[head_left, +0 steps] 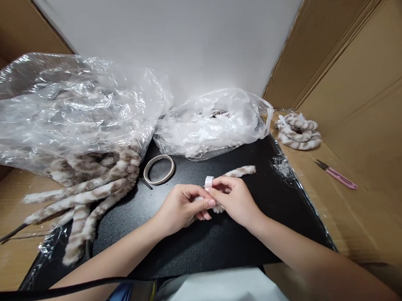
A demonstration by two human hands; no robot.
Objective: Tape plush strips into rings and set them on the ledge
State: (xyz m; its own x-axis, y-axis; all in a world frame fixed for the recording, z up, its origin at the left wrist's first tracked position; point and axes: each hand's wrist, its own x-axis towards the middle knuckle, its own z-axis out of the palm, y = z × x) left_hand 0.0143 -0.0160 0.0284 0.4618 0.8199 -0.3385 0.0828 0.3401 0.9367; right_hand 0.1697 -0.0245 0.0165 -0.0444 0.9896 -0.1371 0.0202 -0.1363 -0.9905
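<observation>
Over the middle of the black table, my left hand (187,207) has its thumb and fingers pinched on a brown-and-white furry strip (242,171). My right hand (234,198) touches it at the fingertips and is closed on the same strip, beside a small white tag (209,181). One end of the strip sticks out beyond my right hand to the upper right. Most of the held part is hidden by my fingers. A roll of tape (159,169) lies on the table to the upper left of my hands.
On the left, furry strips (82,197) spill from a large clear bag (70,110). Another clear bag (212,124) lies at the back. Furry rings (299,131) and pink thread snips (337,174) rest on cardboard (363,215) at the right.
</observation>
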